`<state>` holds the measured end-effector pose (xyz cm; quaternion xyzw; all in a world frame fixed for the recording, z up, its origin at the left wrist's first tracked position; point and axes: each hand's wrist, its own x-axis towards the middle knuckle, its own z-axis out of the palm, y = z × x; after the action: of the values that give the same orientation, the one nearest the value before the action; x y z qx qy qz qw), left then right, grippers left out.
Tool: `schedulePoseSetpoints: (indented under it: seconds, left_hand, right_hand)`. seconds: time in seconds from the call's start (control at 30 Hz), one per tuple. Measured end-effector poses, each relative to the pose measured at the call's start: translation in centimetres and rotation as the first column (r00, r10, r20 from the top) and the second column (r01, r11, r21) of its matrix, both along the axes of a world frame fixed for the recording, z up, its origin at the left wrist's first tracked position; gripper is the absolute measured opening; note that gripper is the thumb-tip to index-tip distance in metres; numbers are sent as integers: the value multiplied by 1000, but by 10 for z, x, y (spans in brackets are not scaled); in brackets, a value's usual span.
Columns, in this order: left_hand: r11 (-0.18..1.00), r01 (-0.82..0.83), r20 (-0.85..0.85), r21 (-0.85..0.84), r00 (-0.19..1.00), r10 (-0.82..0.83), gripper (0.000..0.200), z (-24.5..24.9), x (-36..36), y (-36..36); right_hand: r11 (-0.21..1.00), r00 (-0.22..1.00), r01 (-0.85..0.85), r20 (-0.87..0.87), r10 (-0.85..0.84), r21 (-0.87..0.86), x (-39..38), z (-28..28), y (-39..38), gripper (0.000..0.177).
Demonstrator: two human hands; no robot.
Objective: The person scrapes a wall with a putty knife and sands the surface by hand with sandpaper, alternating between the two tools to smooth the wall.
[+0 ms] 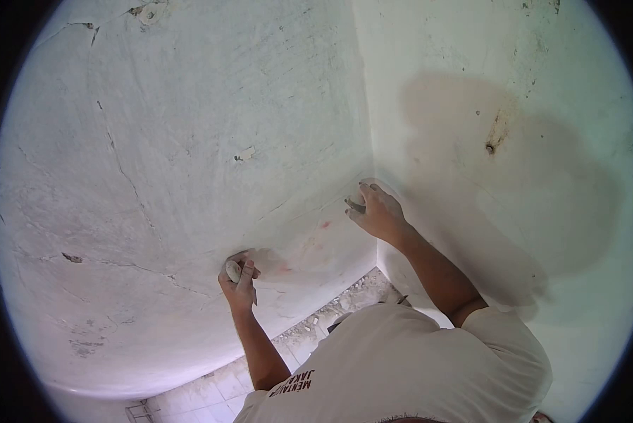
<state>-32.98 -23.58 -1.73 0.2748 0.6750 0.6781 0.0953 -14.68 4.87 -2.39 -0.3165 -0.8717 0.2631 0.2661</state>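
Observation:
On the left, my left hand is closed around a tool with a pale rounded end, close to the left wall. A thin pointed part shows below its fingers. My right hand is up at the wall corner, fingers bent around a small dark flat piece. Its fingertips are at the wall surface. What else it holds is hidden. Faint reddish marks and a darker smooth patch lie on the wall between my hands.
The right wall carries my shadow and a rusty hole. Cracks and chipped spots mark the left wall. Below are a tiled floor with rubble along the wall base, and a dark metal frame at the lower left.

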Motion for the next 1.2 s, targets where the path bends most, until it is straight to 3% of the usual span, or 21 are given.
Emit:
schedulePoseSetpoints:
  seconds: [0.13,0.23,0.33,0.43,0.53,0.63,0.83,0.93,1.2]
  left_hand:
    - [1000,-12,-9,-16,1000,12,23,1,1,1]
    - [999,-26,-33,-22,999,25,23,2,3,3]
    - [996,-78,-106,-45,992,73,22,2,5,7]
    - [995,-89,-135,-44,987,82,21,1,4,9]
    - [996,-79,-98,-52,993,73,23,4,6,8]
    - [997,-75,-59,-32,996,73,24,5,7,7]
    - [997,-75,-51,-21,996,74,25,4,7,9]
    - [996,-82,-48,-15,995,82,26,2,7,9]
    - [996,-83,-42,9,996,84,25,2,9,10]
  right_hand:
    - [991,981,-95,163,110,-94,-2,45,-1,58]
    - [998,998,-58,-30,57,-33,4,38,-6,57]
    - [996,996,33,-82,-26,87,3,-7,-2,49]
    - [1000,993,-6,-114,6,-3,0,-20,2,44]
    - [994,996,-75,44,79,-76,-1,32,2,48]
    - [1000,991,-29,-130,30,11,3,19,-2,48]
    - [997,988,27,-153,-16,70,2,-14,2,45]
    - [996,995,-16,-101,7,-84,3,32,4,35]
    - [996,979,29,-205,-12,84,2,-15,3,41]
